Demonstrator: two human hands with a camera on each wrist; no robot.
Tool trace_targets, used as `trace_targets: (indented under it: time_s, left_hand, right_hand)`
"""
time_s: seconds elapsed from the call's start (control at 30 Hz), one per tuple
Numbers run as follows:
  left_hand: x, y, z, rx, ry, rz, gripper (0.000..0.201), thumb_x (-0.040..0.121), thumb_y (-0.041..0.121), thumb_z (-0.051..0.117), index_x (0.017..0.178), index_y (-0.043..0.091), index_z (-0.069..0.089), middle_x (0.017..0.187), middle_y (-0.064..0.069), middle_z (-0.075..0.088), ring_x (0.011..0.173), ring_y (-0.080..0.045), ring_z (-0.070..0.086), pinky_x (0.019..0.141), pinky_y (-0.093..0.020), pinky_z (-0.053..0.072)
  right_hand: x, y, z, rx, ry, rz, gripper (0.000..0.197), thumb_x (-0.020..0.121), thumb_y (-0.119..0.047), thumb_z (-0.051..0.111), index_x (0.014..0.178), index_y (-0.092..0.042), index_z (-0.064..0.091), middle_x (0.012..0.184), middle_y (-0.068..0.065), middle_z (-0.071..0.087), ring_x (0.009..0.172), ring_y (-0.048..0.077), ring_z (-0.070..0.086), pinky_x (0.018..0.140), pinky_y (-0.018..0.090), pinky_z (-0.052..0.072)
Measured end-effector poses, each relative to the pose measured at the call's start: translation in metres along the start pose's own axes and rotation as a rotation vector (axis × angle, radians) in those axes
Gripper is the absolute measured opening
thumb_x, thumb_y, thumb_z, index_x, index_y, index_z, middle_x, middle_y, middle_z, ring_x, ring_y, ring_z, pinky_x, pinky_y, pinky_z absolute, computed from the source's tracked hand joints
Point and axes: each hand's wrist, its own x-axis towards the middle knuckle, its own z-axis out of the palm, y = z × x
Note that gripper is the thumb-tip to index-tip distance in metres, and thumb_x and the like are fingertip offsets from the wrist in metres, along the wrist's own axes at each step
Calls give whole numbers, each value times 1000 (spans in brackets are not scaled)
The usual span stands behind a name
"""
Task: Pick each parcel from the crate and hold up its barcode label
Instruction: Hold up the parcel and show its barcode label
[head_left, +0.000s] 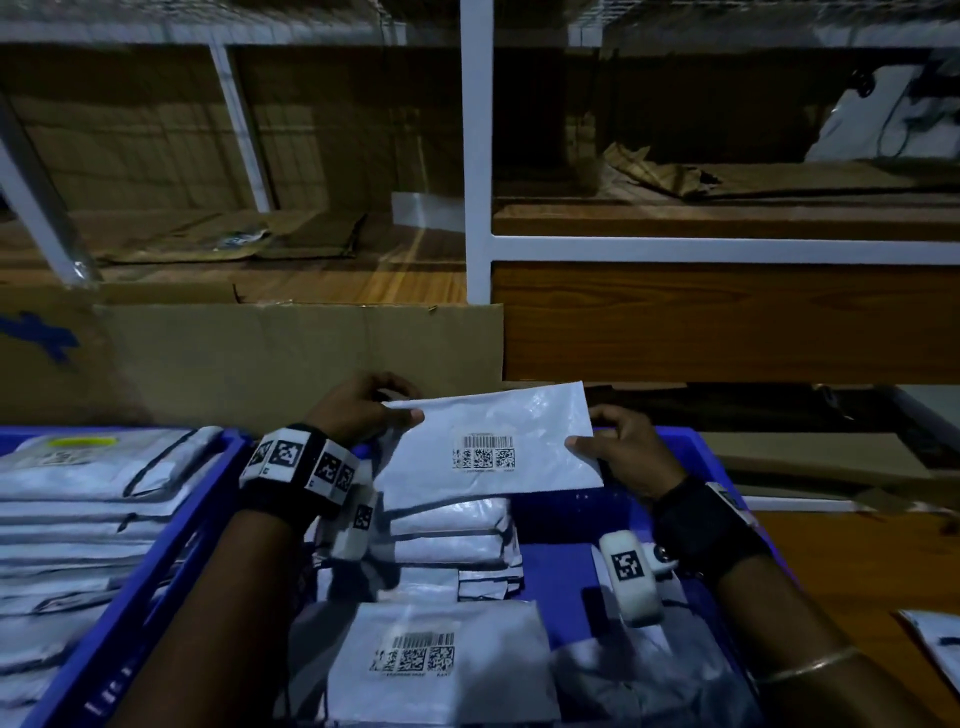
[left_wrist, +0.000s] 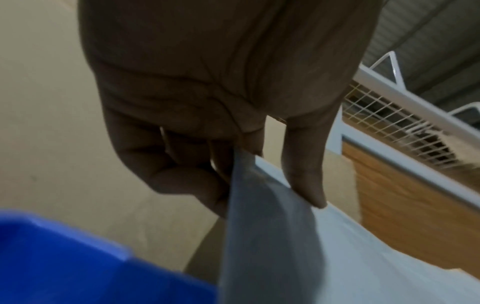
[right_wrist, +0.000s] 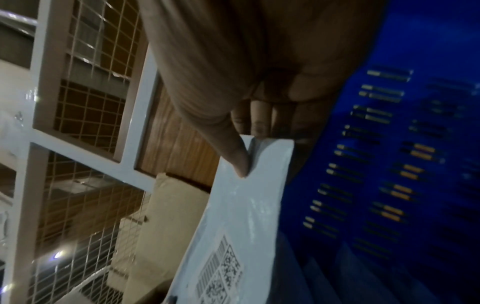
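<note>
Parcel (head_left: 488, 447) hangs above the blue crate's (head_left: 696, 452) far end, its barcode label (head_left: 484, 452) facing up; left hand (head_left: 358, 405) and right hand (head_left: 628, 447) each pinch an end. Left wrist view shows fingers (left_wrist: 306, 164) clamping thin, floppy film. Right wrist view alone shows the crate's slotted wall. It looks light and slippery: hold the edges.

I hold both forearms out ahead of me, each wrist wrapped in a dark band. My left hand (head_left: 363, 408) is raised at the left, its thumb (left_wrist: 306, 164) lying straight on top and the other fingers (left_wrist: 182, 181) curled underneath in a pinch. My right hand (head_left: 626, 449) is up at the right, level with the left, its thumb (right_wrist: 233, 156) pressing down on the near face and its fingers (right_wrist: 259, 121) folded behind.
</note>
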Motion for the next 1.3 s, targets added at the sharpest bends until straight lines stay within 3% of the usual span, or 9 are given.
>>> trace_targets:
  time_s: [0.1, 0.27, 0.4, 0.6, 0.7, 0.8, 0.93, 1.1, 1.3]
  left_hand:
    - [4, -7, -11, 75, 68, -47, 38, 61, 28, 90, 93, 20, 70, 92, -8, 71, 89, -24, 67, 82, -34, 53]
    - [-4, -15, -30, 206, 139, -68, 28, 72, 17, 83, 94, 14, 67, 92, -3, 71, 88, -20, 67, 82, -34, 55]
    - [-13, -1, -39, 204, 149, -65, 36, 79, 12, 76, 112, 13, 62, 101, -6, 66, 85, -17, 63, 62, -19, 44]
    - [-29, 14, -36, 132, -17, -199, 31, 83, 6, 73, 111, 4, 61, 88, -16, 71, 68, -27, 70, 39, -19, 42]
    - [-34, 11, -23, 223, -75, -242, 33, 81, 9, 76, 110, 0, 62, 90, -16, 69, 67, -26, 69, 40, -20, 46]
    - [-37, 4, -13, 399, -99, -247, 37, 80, 18, 78, 111, 2, 67, 101, -14, 71, 83, -25, 70, 57, -23, 50]
    - [-41, 3, -9, 497, -90, -266, 35, 83, 22, 75, 114, 7, 68, 110, -12, 71, 90, -20, 67, 67, -24, 48]
    - [-43, 9, -9, 525, -110, -251, 39, 83, 16, 74, 119, 3, 65, 115, -17, 68, 96, -22, 65, 56, -25, 49]
    - [-42, 6, -7, 621, -111, -240, 40, 86, 21, 71, 123, 7, 63, 120, -12, 66, 109, -25, 64, 84, -25, 47]
  right_hand:
    - [-1, 4, 15, -2, -52, -2, 17, 87, 5, 65, 97, -10, 64, 84, 4, 75, 72, 17, 73, 65, 28, 59]
    - [0, 10, 43, -6, -72, 24, 16, 87, 4, 66, 100, -4, 62, 89, 13, 73, 75, 21, 71, 69, 34, 59]
    - [-3, 12, 57, 28, -85, 51, 14, 87, 5, 66, 94, -7, 63, 89, 13, 73, 75, 23, 72, 70, 36, 59]
    - [-6, 19, 73, 40, -124, 73, 17, 85, 1, 70, 101, 1, 64, 90, 15, 75, 82, 31, 72, 77, 42, 58]
    - [-7, 19, 74, -21, -162, 62, 22, 85, -3, 71, 106, 0, 64, 88, 13, 75, 84, 29, 72, 85, 47, 57]
    - [-5, 10, 68, -241, -146, -24, 37, 83, -9, 76, 115, -3, 57, 82, 14, 72, 76, 26, 68, 75, 38, 53]
    - [-7, -14, 60, -690, -135, -275, 54, 82, -25, 78, 129, -16, 54, 121, 3, 59, 110, 21, 57, 86, 30, 43]
    - [-8, -39, 78, -979, -412, -474, 46, 86, -44, 70, 127, -26, 59, 138, -2, 52, 128, 17, 48, 102, 30, 39]
    - [-2, -44, 116, -1274, -696, -423, 65, 91, -57, 56, 149, -39, 34, 161, -2, 21, 146, 19, 25, 114, 37, 29]
